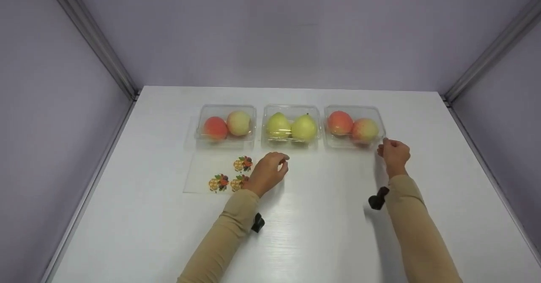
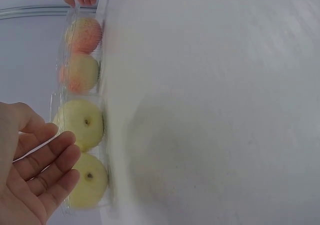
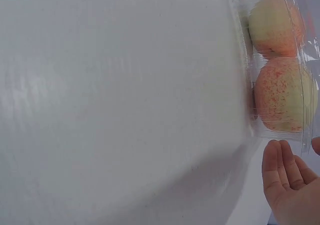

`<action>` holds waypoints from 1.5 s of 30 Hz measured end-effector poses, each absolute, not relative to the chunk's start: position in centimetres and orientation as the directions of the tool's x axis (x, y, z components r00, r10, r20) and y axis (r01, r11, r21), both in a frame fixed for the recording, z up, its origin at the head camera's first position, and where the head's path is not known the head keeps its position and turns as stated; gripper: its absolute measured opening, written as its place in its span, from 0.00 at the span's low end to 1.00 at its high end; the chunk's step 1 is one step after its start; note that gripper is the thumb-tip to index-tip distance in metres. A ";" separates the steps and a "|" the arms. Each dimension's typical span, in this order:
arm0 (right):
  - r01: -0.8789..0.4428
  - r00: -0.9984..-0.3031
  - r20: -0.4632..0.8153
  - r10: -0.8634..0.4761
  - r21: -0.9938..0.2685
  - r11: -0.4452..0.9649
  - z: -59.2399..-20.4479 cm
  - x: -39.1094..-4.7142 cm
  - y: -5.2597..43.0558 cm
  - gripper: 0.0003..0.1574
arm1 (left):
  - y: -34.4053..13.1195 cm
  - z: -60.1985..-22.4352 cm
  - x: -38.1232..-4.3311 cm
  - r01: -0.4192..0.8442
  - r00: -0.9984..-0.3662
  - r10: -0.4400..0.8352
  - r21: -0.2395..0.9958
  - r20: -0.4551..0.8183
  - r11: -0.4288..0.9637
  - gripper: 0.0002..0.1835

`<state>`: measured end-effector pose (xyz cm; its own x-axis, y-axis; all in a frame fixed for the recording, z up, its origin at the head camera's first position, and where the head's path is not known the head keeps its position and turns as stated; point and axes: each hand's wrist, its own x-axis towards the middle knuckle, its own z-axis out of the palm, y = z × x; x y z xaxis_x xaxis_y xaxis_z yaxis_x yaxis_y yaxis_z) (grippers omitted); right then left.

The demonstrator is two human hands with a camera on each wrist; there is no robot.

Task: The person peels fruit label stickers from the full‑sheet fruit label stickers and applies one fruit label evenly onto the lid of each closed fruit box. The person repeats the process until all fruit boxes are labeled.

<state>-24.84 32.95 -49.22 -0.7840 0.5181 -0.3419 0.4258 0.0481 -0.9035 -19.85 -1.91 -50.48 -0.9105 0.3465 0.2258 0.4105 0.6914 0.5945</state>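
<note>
Three clear lidded plastic boxes stand in a row. The right box (image 1: 337, 144) has two peaches (image 3: 286, 95) in it, the middle box (image 1: 290, 107) two yellow-green pears (image 2: 79, 124), and the left box (image 1: 214, 109) two more peaches (image 1: 239, 123). My right hand (image 1: 394, 152) is at the right box's front right corner, its fingertips close beside the box's end and nothing in its palm. My left hand (image 1: 267, 171), fingers loosely bent and holding nothing, hovers in front of the middle box, over the right part of a clear sticker sheet (image 1: 196, 173).
Several colourful fruit-print stickers (image 1: 218, 182) show on the sheet, partly hidden by the left hand. All of this is on a white table (image 1: 321, 232), walled in by pale panels (image 1: 279, 33) at the back and both sides.
</note>
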 end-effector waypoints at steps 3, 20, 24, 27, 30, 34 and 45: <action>0.436 -0.778 -0.377 0.503 -0.900 -0.001 -49.1 -24.8 33.0 0.29 | -1.8 -50.6 -19.8 0.415 -0.908 0.354 0.591 0.224 0.691 0.11; 0.432 -0.688 -0.522 0.504 -0.853 -0.294 -48.5 -25.7 33.1 0.04 | -1.3 -50.8 -19.5 0.406 -0.911 0.358 0.603 0.206 0.687 0.11; 0.442 -0.680 -0.524 0.512 -0.851 -0.284 -48.6 -25.8 33.1 0.08 | -1.4 -50.8 -19.6 0.408 -0.909 0.363 0.606 0.202 0.683 0.11; 0.445 -0.674 -0.528 0.517 -0.848 -0.287 -48.7 -25.8 33.1 0.09 | -1.4 -50.9 -19.7 0.418 -0.905 0.373 0.605 0.207 0.678 0.11; 0.441 -0.676 -0.528 0.514 -0.849 -0.291 -48.7 -25.6 33.1 0.06 | -1.4 -50.9 -19.7 0.425 -0.901 0.380 0.601 0.209 0.677 0.12; 0.423 -0.696 -0.510 0.505 -0.860 -0.285 -48.7 -25.2 33.2 0.03 | -1.4 -51.0 -19.8 0.428 -0.900 0.383 0.593 0.209 0.682 0.12; 0.418 -0.717 -0.508 0.477 -0.862 -0.288 -48.4 -23.8 33.2 0.04 | -1.3 -51.0 -19.9 0.423 -0.900 0.392 0.593 0.190 0.685 0.12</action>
<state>-23.77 33.23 -48.43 -0.7174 0.4772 -0.5075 0.4181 -0.2878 -0.8616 -19.89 -1.32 -50.98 -0.9003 0.3917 0.1901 0.4232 0.6846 0.5935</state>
